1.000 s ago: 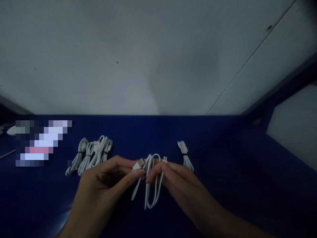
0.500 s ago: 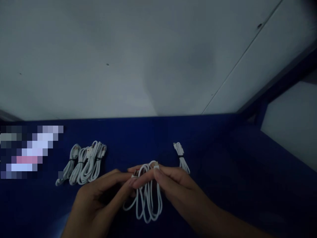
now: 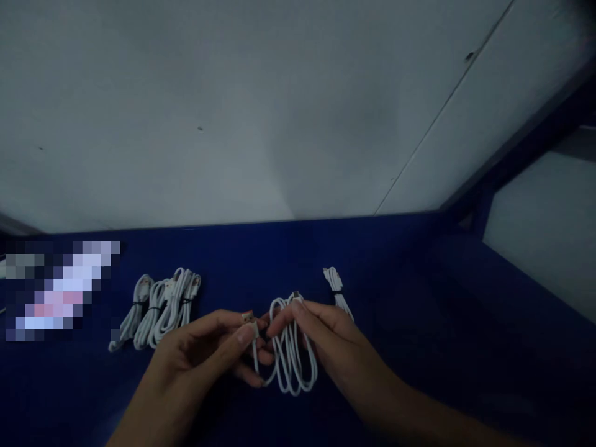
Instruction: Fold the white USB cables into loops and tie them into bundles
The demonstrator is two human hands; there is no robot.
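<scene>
Both hands hold one white USB cable [image 3: 291, 363], gathered into several loose loops above the blue table. My left hand [image 3: 200, 354] pinches the cable's larger plug [image 3: 250, 324] between thumb and forefinger, its metal end pointing up and away. My right hand [image 3: 330, 335] grips the top of the loops, with the smaller plug [image 3: 296, 297] sticking up by the thumb tip. Below the right fingers the loops hang down. A short stretch of cable runs from the left plug down past the left fingertips towards the loops.
Several white cable bundles [image 3: 161, 310] with black ties lie on the blue table [image 3: 261, 254] at left. Another tied cable [image 3: 333, 282] lies behind my right hand. A blurred-out, pixelated item [image 3: 69, 292] is at far left. A pale wall panel [image 3: 233, 124] rises behind.
My left hand has drawn the larger plug slightly away from the loops, and its metal end now shows clearly. The loops have shifted a little right with my right hand.
</scene>
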